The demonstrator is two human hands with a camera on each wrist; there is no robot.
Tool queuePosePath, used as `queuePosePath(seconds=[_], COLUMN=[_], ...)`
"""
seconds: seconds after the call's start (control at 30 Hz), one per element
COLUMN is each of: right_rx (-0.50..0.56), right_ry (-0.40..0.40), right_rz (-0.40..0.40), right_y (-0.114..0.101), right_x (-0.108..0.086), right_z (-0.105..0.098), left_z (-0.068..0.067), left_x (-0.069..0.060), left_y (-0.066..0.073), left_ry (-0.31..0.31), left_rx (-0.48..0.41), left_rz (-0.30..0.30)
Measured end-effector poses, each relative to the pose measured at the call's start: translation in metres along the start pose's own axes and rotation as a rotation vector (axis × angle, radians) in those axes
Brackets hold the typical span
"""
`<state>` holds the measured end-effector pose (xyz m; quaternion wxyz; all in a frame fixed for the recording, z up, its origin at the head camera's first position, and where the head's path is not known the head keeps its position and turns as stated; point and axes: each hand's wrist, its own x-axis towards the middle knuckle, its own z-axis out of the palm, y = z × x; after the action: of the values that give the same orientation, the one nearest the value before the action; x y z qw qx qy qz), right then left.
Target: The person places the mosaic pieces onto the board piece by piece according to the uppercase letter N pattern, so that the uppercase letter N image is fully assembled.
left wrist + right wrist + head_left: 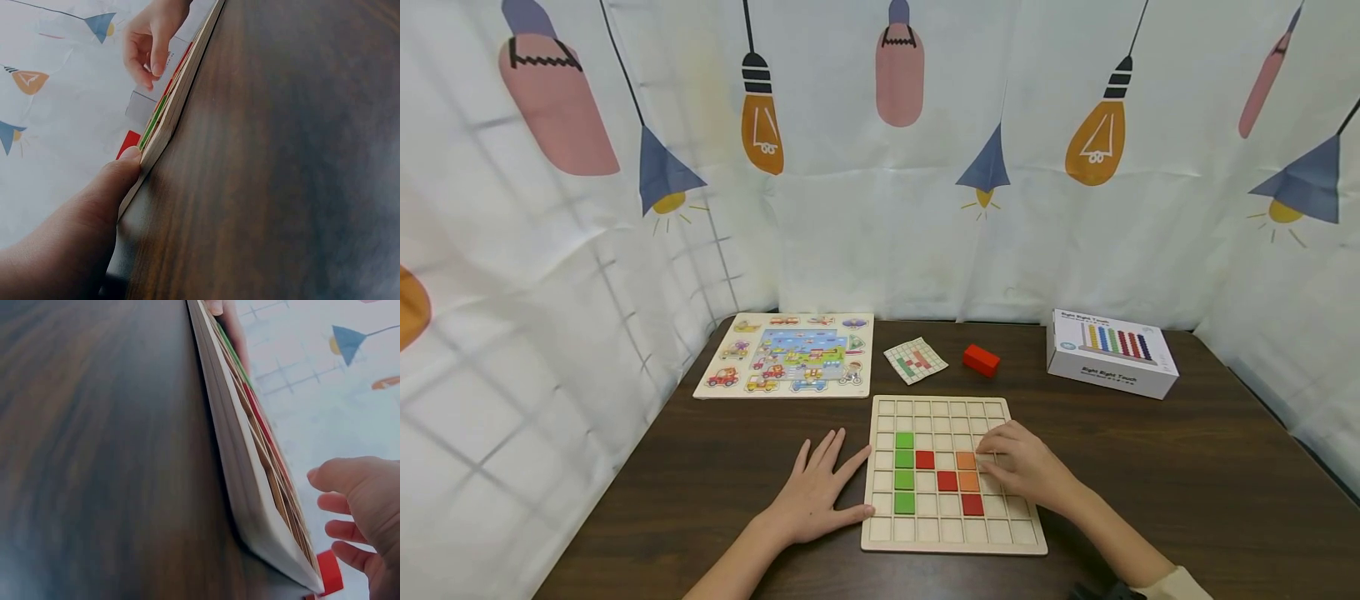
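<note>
A square wooden grid board (951,529) lies on the dark table. Several green tiles (905,458) form a column on its left side. Three red tiles (972,505) sit on a diagonal, and two orange tiles (968,482) are stacked in one column. My left hand (812,492) is spread flat beside the board, with its thumb (130,153) on the left edge. Over the board's right part hovers my right hand (1030,467), its fingertips close to the upper orange tile. In the right wrist view its thumb and fingers (344,531) are apart, with nothing seen between them.
Behind the board lie a small pattern card (916,360) and a red block (981,360). A picture puzzle board (857,383) is at the back left, and a white box (1112,354) at the back right. A printed curtain (850,242) hangs behind the table.
</note>
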<state>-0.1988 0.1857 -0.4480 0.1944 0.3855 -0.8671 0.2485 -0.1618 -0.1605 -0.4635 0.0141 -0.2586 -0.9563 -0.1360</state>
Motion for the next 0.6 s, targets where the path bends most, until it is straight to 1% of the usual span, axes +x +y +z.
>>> queuePosePath(seconds=[0.1, 0.3, 0.47, 0.6], right_rx=[-0.022, -0.019, -0.050, -0.081], right_ry=[0.012, 0.032, 0.026, 0.024], right_rz=[0.012, 0.013, 0.055, 0.072], right_y=[0.002, 0.007, 0.011, 0.014], right_x=[-0.003, -0.010, -0.016, -0.022], right_z=[-0.004, -0.012, -0.017, -0.021], left_z=[-0.001, -0.002, -0.002, -0.002], left_x=[0.000, 0.000, 0.000, 0.000], left_y=[0.000, 0.001, 0.001, 0.001], left_ry=[-0.001, -0.004, -0.004, -0.002], left_rx=[-0.001, -0.011, -0.010, -0.005], left_rz=[0.000, -0.002, -0.006, -0.008])
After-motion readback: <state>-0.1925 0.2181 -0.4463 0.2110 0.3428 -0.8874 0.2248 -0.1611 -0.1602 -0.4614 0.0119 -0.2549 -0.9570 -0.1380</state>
